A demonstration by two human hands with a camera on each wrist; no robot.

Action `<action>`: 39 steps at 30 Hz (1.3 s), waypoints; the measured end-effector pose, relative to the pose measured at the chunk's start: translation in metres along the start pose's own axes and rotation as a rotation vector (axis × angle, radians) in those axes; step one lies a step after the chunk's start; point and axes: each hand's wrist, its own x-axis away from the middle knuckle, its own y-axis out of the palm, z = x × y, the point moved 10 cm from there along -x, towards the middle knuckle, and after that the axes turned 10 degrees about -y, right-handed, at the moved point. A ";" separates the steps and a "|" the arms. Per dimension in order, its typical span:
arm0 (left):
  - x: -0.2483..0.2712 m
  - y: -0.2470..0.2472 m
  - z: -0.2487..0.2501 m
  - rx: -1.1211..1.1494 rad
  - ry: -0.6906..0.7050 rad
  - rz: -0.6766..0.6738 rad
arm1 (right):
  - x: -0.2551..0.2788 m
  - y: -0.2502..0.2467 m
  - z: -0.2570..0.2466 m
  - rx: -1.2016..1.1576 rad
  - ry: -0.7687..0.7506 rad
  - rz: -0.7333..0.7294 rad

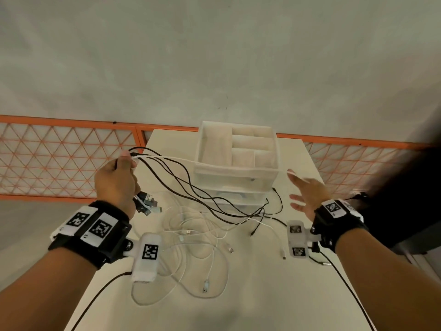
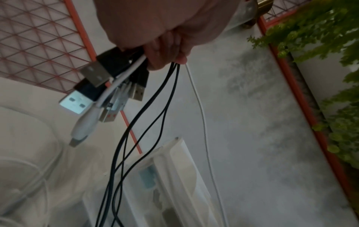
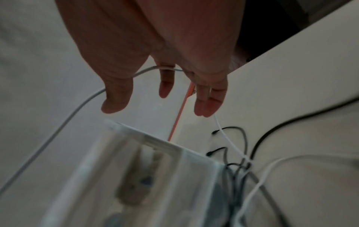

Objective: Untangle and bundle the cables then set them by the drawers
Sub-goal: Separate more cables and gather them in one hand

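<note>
from above, the left hand [image 1: 116, 179] is fisted round a bunch of black cables [image 1: 191, 187] and one white cable [image 1: 167, 158], lifted over the table [image 1: 262, 295] just left of the translucent drawers [image 1: 236, 163], while the right hand [image 1: 307, 194] has its fingers spread, the white strand draped across them. only the left wrist view shows the usb plugs [image 2: 101, 93] fanning out under the fist and a leafy plant [image 2: 330, 46]. more white cables [image 1: 191, 247] lie loose on the table; no readable writing, only square coded tags on the wristbands [image 1: 90, 225].

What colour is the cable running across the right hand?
White cable, clearest in the right wrist view.
</note>
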 end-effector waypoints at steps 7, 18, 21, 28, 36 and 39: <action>0.002 0.019 -0.023 -0.331 -0.038 -0.108 | 0.018 0.016 -0.075 0.368 -0.531 0.010; 0.025 0.048 -0.027 -0.393 -0.120 -0.372 | -0.007 0.017 -0.063 0.803 -0.385 -0.116; 0.031 0.054 -0.028 -0.319 -0.176 -0.513 | -0.007 0.011 0.002 1.105 -0.129 -0.315; 0.073 0.085 -0.021 -0.550 -0.003 -0.645 | 0.098 0.124 -0.059 0.552 -0.398 -0.764; 0.112 0.088 0.036 -0.433 0.233 -0.752 | 0.062 0.121 0.008 0.692 -0.195 -0.591; 0.093 0.066 0.036 -0.534 0.211 -0.732 | 0.021 0.055 -0.002 0.602 -0.160 -0.308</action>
